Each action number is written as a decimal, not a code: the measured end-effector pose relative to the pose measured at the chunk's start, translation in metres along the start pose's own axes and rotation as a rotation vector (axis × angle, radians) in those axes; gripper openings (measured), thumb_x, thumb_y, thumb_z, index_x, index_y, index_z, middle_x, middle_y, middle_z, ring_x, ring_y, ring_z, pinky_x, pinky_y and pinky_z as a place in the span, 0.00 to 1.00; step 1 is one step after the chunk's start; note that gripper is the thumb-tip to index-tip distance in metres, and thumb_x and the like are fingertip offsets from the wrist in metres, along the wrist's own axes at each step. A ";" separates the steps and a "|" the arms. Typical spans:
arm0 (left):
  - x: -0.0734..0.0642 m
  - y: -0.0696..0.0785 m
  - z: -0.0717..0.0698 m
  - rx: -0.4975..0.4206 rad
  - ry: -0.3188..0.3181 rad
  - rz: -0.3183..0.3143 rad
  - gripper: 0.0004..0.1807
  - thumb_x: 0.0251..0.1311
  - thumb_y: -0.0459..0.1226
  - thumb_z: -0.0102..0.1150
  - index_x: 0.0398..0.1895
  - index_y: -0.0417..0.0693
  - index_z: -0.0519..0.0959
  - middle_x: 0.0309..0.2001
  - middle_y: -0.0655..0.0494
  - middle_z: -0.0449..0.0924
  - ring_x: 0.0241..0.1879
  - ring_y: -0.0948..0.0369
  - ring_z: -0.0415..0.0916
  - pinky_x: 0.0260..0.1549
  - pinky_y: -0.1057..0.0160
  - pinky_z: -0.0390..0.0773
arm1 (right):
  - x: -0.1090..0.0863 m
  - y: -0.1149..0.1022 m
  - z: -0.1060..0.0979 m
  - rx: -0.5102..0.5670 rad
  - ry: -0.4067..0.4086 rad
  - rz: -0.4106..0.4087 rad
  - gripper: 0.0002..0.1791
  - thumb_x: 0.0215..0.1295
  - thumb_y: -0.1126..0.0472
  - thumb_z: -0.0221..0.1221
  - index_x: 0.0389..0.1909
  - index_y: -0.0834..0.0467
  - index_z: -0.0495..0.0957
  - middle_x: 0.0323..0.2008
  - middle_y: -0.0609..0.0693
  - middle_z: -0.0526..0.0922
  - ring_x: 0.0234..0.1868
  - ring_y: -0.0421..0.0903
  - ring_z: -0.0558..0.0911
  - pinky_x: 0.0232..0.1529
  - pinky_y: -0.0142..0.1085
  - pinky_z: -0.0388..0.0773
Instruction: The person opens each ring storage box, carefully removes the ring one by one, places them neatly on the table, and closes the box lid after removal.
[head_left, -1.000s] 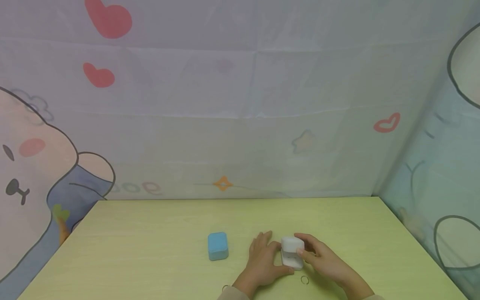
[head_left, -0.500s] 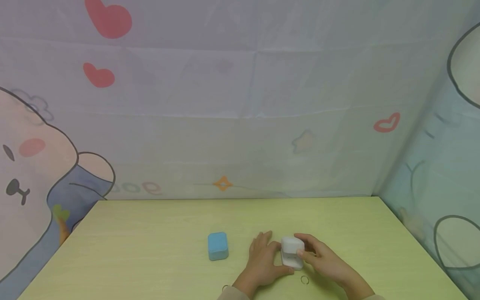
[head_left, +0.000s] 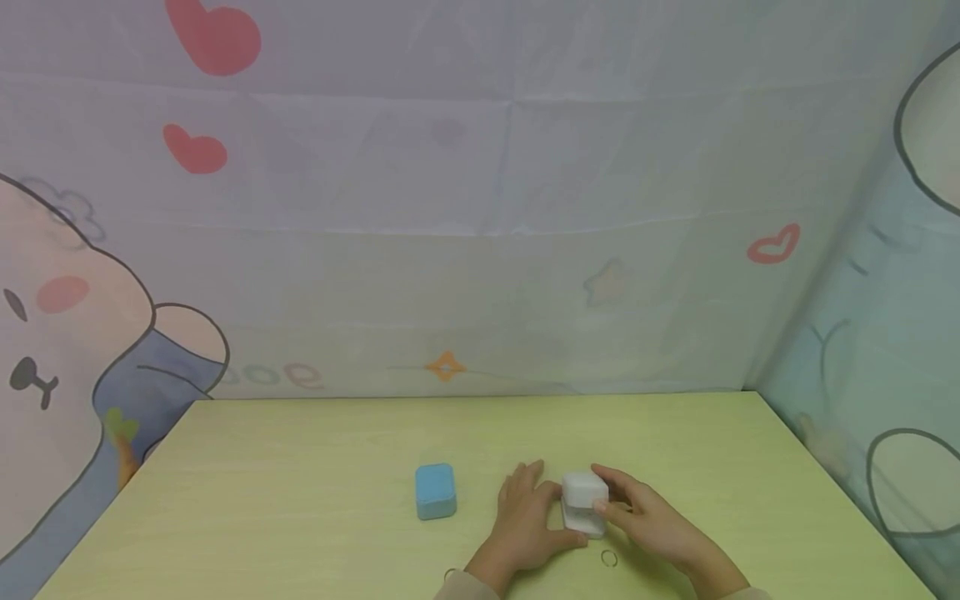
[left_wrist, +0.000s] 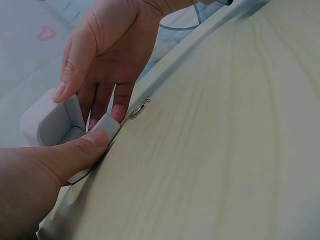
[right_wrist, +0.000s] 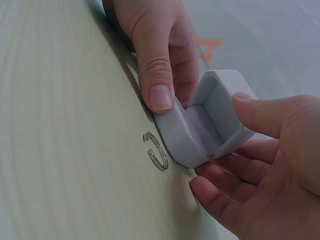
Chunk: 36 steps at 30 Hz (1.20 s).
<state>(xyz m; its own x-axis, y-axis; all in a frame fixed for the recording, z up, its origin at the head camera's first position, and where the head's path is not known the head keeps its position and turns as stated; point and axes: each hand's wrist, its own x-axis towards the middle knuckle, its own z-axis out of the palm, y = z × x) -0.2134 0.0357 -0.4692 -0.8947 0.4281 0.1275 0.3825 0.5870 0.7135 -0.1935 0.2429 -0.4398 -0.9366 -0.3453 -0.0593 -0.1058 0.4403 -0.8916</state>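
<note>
A small white ring box point(head_left: 585, 490) stands on the table with its hinged lid raised, its pale grey lining point(right_wrist: 212, 117) facing the wrist camera. My left hand point(head_left: 522, 521) holds the box's base, with the thumb point(right_wrist: 159, 82) pressed on the front edge. From the other side, my right hand point(head_left: 651, 521) grips the raised lid point(left_wrist: 37, 120), thumb at its front edge and fingers behind. Just in front of the box lies a thin silver-coloured open ring point(right_wrist: 159, 152), touched by neither hand. The slot inside the base is partly hidden.
A blue box point(head_left: 436, 492), closed, stands on the pale wooden table point(head_left: 300, 483) left of my left hand. Partly hidden by my left wrist is another small ring-like loop point(head_left: 450, 573). A printed cloth point(head_left: 480, 208) hangs behind the table.
Both hands keep their places on the ring box. Its lid seems tipped very slightly further down over the base. The ring and blue box stay where they were.
</note>
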 end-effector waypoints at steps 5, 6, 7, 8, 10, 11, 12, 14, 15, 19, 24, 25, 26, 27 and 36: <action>0.001 -0.001 0.000 0.005 0.003 -0.003 0.34 0.44 0.55 0.70 0.49 0.42 0.77 0.71 0.41 0.55 0.72 0.38 0.43 0.67 0.35 0.43 | 0.001 0.001 -0.001 -0.001 -0.002 -0.011 0.37 0.70 0.51 0.51 0.70 0.68 0.51 0.60 0.61 0.70 0.61 0.59 0.68 0.57 0.56 0.70; 0.001 0.000 -0.001 0.002 0.004 -0.002 0.34 0.44 0.55 0.70 0.49 0.42 0.77 0.71 0.41 0.55 0.72 0.38 0.43 0.67 0.34 0.43 | 0.001 0.002 -0.001 -0.002 -0.004 -0.015 0.37 0.70 0.51 0.51 0.70 0.69 0.51 0.59 0.61 0.70 0.61 0.59 0.68 0.57 0.56 0.70; 0.001 -0.001 -0.001 0.001 0.003 -0.003 0.34 0.44 0.55 0.70 0.50 0.42 0.77 0.71 0.41 0.55 0.72 0.38 0.43 0.67 0.34 0.43 | 0.002 0.002 -0.001 -0.003 -0.007 -0.019 0.37 0.70 0.51 0.51 0.70 0.69 0.51 0.60 0.62 0.70 0.61 0.59 0.68 0.57 0.57 0.69; 0.001 -0.001 -0.001 0.001 0.005 -0.001 0.34 0.44 0.55 0.70 0.50 0.42 0.77 0.71 0.41 0.55 0.72 0.38 0.43 0.67 0.35 0.43 | 0.002 0.002 -0.001 -0.002 -0.009 -0.023 0.37 0.70 0.51 0.51 0.70 0.69 0.51 0.60 0.62 0.70 0.61 0.59 0.68 0.57 0.57 0.69; 0.001 -0.001 -0.001 0.000 0.005 0.000 0.34 0.44 0.55 0.70 0.50 0.42 0.77 0.71 0.41 0.55 0.72 0.38 0.43 0.67 0.35 0.43 | 0.002 0.003 -0.001 -0.002 -0.012 -0.025 0.37 0.70 0.51 0.51 0.69 0.70 0.51 0.60 0.62 0.70 0.61 0.60 0.68 0.58 0.60 0.67; 0.001 -0.001 -0.001 -0.002 0.005 0.002 0.34 0.44 0.55 0.70 0.49 0.42 0.77 0.71 0.41 0.55 0.72 0.38 0.43 0.67 0.35 0.43 | 0.002 0.003 -0.001 0.000 -0.015 -0.030 0.37 0.70 0.51 0.51 0.69 0.70 0.51 0.61 0.63 0.69 0.61 0.60 0.68 0.58 0.60 0.67; 0.001 0.000 -0.001 -0.005 0.005 0.002 0.34 0.44 0.55 0.70 0.49 0.42 0.77 0.71 0.41 0.55 0.72 0.38 0.43 0.67 0.35 0.43 | 0.002 0.002 -0.002 0.004 -0.018 -0.032 0.37 0.70 0.51 0.51 0.69 0.70 0.51 0.61 0.63 0.69 0.61 0.61 0.68 0.58 0.61 0.67; 0.000 0.000 -0.002 -0.006 0.003 0.003 0.34 0.44 0.55 0.70 0.49 0.42 0.77 0.71 0.41 0.55 0.72 0.38 0.43 0.67 0.35 0.42 | 0.002 0.002 -0.002 0.010 -0.021 -0.036 0.37 0.70 0.52 0.51 0.69 0.71 0.51 0.62 0.64 0.68 0.62 0.61 0.68 0.59 0.60 0.67; 0.000 0.000 -0.002 -0.007 0.003 0.004 0.34 0.44 0.55 0.71 0.49 0.42 0.77 0.71 0.41 0.55 0.72 0.38 0.43 0.67 0.35 0.42 | 0.002 0.002 -0.002 0.013 -0.022 -0.036 0.37 0.70 0.52 0.51 0.69 0.70 0.51 0.62 0.64 0.68 0.62 0.61 0.68 0.59 0.60 0.67; 0.001 -0.001 -0.001 -0.009 0.002 0.004 0.34 0.43 0.55 0.71 0.49 0.42 0.77 0.71 0.41 0.55 0.72 0.38 0.43 0.67 0.35 0.42 | 0.002 0.002 -0.003 0.018 -0.021 -0.041 0.37 0.70 0.52 0.52 0.69 0.71 0.52 0.61 0.64 0.69 0.61 0.59 0.69 0.58 0.53 0.71; 0.002 -0.002 0.001 -0.003 0.002 0.004 0.33 0.44 0.55 0.70 0.49 0.43 0.77 0.71 0.41 0.55 0.72 0.38 0.43 0.68 0.36 0.42 | 0.002 0.004 -0.003 0.011 -0.010 -0.037 0.37 0.69 0.52 0.53 0.69 0.70 0.53 0.60 0.63 0.70 0.59 0.57 0.71 0.56 0.45 0.73; 0.002 -0.002 0.001 -0.001 0.002 0.004 0.33 0.44 0.55 0.70 0.49 0.43 0.77 0.71 0.41 0.55 0.72 0.38 0.43 0.67 0.36 0.42 | 0.002 0.005 -0.003 0.008 -0.010 -0.042 0.37 0.69 0.52 0.53 0.69 0.70 0.54 0.60 0.63 0.70 0.59 0.57 0.71 0.56 0.46 0.73; 0.002 -0.002 0.001 0.001 0.003 0.004 0.33 0.44 0.55 0.70 0.49 0.43 0.77 0.71 0.41 0.55 0.72 0.38 0.43 0.67 0.36 0.42 | 0.002 0.005 -0.003 0.008 -0.011 -0.044 0.36 0.69 0.52 0.53 0.68 0.70 0.54 0.60 0.63 0.70 0.59 0.57 0.71 0.56 0.46 0.73; 0.002 -0.002 0.001 0.002 0.004 0.004 0.33 0.44 0.55 0.70 0.49 0.43 0.77 0.71 0.41 0.55 0.72 0.38 0.43 0.67 0.36 0.42 | 0.002 0.005 -0.004 0.009 -0.014 -0.048 0.37 0.69 0.52 0.53 0.68 0.71 0.53 0.60 0.64 0.70 0.59 0.57 0.71 0.56 0.47 0.73; 0.002 -0.001 0.001 -0.006 0.004 -0.001 0.33 0.44 0.55 0.70 0.49 0.43 0.77 0.71 0.41 0.55 0.72 0.38 0.43 0.68 0.36 0.42 | 0.001 0.003 -0.004 0.035 -0.022 -0.051 0.37 0.69 0.54 0.54 0.68 0.71 0.53 0.62 0.66 0.68 0.61 0.60 0.70 0.56 0.50 0.73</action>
<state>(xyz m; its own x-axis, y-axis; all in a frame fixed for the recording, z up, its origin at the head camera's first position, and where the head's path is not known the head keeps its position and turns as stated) -0.2150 0.0366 -0.4706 -0.8960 0.4249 0.1289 0.3798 0.5831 0.7181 -0.1961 0.2477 -0.4408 -0.9225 -0.3854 -0.0228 -0.1416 0.3927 -0.9087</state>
